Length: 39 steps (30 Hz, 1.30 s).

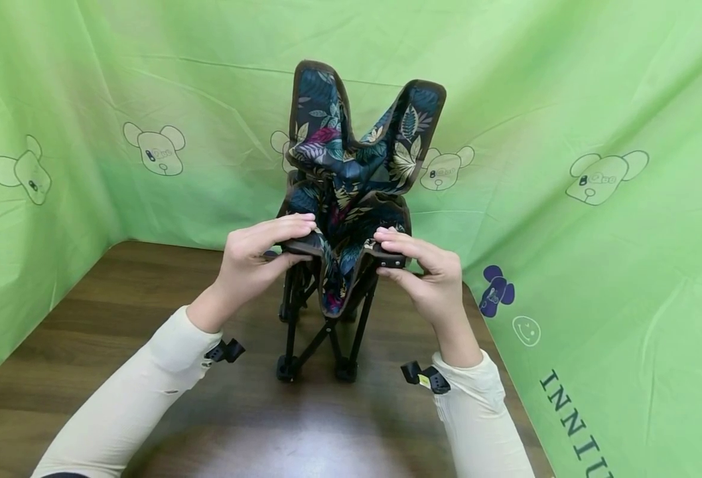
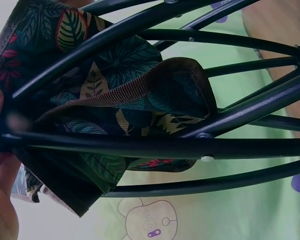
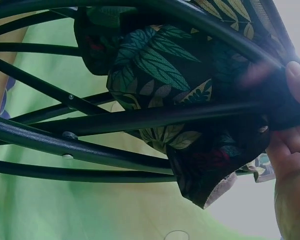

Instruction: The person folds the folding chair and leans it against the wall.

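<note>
A: Where does the folding camp chair (image 1: 381,159) lie from the hands?

B: Between them, upright, its long axis rising from the crossed legs (image 1: 291,325). The backrest (image 1: 411,133) stands on the far side; the seat (image 1: 340,269) sags in a deep fold.

A: And the grip?

B: The left hand (image 1: 252,249) pinches the left front seat corner (image 1: 300,247), thumb beneath; the right hand (image 1: 430,269) pinches the right front seat corner (image 1: 390,261) likewise. Neither is plainly nearer.

A: The surface?

B: Front feet (image 1: 286,369) rest on a brown wooden table (image 1: 148,292), green printed curtain (image 1: 219,60) behind and alongside.
</note>
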Motion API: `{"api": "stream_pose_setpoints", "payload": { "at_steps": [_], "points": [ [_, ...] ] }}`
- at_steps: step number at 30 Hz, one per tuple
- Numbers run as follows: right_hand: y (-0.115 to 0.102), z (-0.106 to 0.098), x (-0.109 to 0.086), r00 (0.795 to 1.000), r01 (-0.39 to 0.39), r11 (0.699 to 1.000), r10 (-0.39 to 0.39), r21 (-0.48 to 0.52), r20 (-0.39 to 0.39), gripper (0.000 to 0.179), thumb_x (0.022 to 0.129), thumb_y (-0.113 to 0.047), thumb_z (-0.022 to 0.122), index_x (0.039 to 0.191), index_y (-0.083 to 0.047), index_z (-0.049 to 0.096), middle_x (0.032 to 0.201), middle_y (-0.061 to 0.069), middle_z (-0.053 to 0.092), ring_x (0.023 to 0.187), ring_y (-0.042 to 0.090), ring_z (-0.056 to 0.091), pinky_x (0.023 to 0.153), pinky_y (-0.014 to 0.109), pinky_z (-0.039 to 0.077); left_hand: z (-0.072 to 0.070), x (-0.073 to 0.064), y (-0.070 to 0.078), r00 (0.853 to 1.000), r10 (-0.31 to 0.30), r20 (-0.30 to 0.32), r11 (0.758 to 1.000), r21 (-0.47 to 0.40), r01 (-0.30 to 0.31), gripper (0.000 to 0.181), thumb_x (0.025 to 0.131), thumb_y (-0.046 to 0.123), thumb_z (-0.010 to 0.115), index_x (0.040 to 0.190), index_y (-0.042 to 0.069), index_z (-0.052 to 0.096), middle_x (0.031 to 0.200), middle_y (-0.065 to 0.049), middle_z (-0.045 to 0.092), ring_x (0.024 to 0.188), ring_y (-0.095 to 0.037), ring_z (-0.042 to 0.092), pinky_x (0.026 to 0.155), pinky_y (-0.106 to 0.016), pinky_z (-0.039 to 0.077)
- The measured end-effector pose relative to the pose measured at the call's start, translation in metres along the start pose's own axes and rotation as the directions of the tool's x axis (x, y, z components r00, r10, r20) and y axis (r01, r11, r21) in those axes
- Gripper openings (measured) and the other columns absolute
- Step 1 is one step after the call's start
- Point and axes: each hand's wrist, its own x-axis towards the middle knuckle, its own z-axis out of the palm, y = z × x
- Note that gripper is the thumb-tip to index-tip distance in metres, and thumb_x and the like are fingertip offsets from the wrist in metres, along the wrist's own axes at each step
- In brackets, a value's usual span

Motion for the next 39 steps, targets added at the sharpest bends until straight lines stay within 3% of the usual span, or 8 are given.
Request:
{"api": "stream_pose_setpoints", "payload": {
  "at_steps": [16, 32, 39],
  "points": [
    [0.004, 0.000, 0.006, 0.999, -0.039, 0.998, 0.039, 0.048, 0.008, 0.042, 0.067, 0.027, 0.079, 0.105, 0.013, 0.073, 0.118, 0.026, 0.073, 0.120, 0.036, 0.069, 0.109, 0.052, 0.050, 0.006, 0.009, 0.001, 1.000, -0.027, 0.000, 0.999, -0.041, 0.027, 0.041, 0.074, -0.008, 0.086, 0.113, -0.002, 0.075, 0.118, -0.021, 0.075, 0.119, -0.027, 0.071, 0.105, -0.038, 0.056],
    [0.005, 0.004, 0.012, 0.999, -0.053, 0.994, 0.053, 0.098, -0.005, 0.042, 0.066, 0.027, 0.079, 0.105, 0.014, 0.073, 0.117, 0.027, 0.073, 0.118, 0.035, 0.070, 0.109, 0.054, 0.049, 0.011, 0.013, -0.002, 0.998, -0.064, -0.015, 0.989, -0.137, 0.061, 0.041, 0.072, -0.014, 0.084, 0.111, -0.004, 0.075, 0.114, -0.027, 0.073, 0.119, -0.029, 0.071, 0.104, -0.041, 0.056],
    [0.006, 0.007, 0.015, 0.999, -0.054, 0.990, 0.054, 0.127, 0.001, 0.039, 0.067, 0.026, 0.079, 0.105, 0.015, 0.072, 0.118, 0.026, 0.073, 0.118, 0.036, 0.070, 0.110, 0.056, 0.047, 0.010, 0.014, -0.004, 0.996, -0.088, -0.005, 0.980, -0.179, 0.086, 0.042, 0.072, -0.016, 0.082, 0.112, -0.004, 0.075, 0.116, -0.024, 0.074, 0.119, -0.029, 0.070, 0.104, -0.042, 0.056]
  ]
}}
